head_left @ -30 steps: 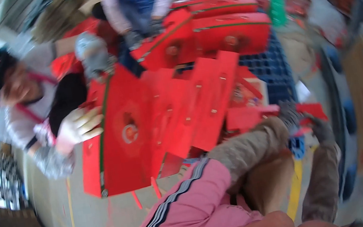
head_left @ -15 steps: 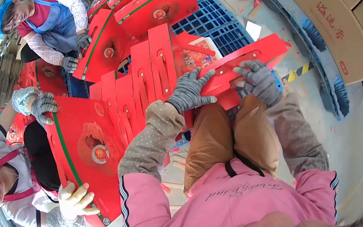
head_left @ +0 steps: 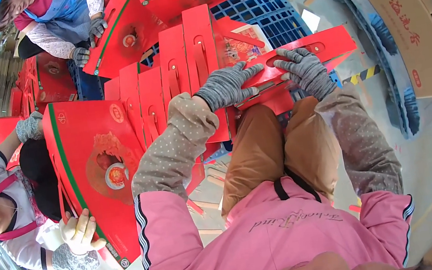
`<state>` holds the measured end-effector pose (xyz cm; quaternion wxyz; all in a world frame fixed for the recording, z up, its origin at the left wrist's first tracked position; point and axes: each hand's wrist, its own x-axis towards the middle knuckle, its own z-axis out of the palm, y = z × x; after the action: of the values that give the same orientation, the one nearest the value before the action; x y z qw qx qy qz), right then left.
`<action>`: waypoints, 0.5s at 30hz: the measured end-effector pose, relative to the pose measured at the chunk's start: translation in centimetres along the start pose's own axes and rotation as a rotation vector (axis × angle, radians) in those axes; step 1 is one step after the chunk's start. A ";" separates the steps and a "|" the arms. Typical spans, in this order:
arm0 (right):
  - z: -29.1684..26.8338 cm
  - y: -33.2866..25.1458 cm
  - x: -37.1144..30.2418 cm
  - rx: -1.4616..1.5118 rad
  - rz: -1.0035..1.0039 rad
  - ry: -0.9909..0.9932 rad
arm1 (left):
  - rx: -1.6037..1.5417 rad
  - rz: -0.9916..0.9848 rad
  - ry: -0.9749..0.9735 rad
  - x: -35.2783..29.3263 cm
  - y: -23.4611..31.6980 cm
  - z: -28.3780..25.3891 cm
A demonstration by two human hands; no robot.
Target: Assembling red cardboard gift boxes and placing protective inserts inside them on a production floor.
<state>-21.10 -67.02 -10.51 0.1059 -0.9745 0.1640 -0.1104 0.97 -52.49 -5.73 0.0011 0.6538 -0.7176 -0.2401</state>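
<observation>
A red carton gift box lies across in front of my knees, its narrow face with a slot turned up. My gloved left hand grips its left end, fingers over the top and thumb along the near edge. On the near edge right of the slot, my gloved right hand closes over the box, fingertips on the upper face. Just left of my left hand stand several upright red gift boxes with strap handles. Behind my box lies a printed sheet, partly covered by red card.
A blue plastic pallet lies under the boxes. At the left, a co-worker's gloved hand holds a large red box; another co-worker's hands rest by boxes at the back. Brown cartons stand on a blue-grey pallet at the right.
My right hand has moved from the near side up onto the box's edge. My left hand's fingers have closed further over it. The left co-worker's upper hand has slipped behind their box.
</observation>
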 end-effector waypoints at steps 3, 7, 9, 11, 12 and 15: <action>-0.3 -1.3 -1.1 -0.128 -0.053 -0.049 | 0.298 -0.028 0.070 -0.8 1.6 3.0; 0.1 -1.7 -1.7 -0.250 -0.058 -0.071 | 0.304 -0.032 0.136 -0.8 1.5 4.4; 0.7 -1.5 -2.0 -0.224 -0.045 -0.050 | 0.333 -0.020 0.145 -0.7 1.5 4.6; 0.8 -1.0 -2.1 -0.185 -0.032 -0.041 | 0.299 0.000 0.114 -0.4 1.1 4.1; 0.8 -0.8 -2.1 -0.146 -0.018 -0.030 | 0.267 0.022 0.083 -0.1 0.9 3.8; 1.0 -0.7 -2.1 -0.238 -0.024 0.009 | 0.280 -0.002 0.075 0.5 1.7 3.7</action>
<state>-22.57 -65.49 -11.69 -0.0128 -0.9817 0.1645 -0.0956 -1.87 -51.69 -8.55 -0.0637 0.6569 -0.7428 -0.1129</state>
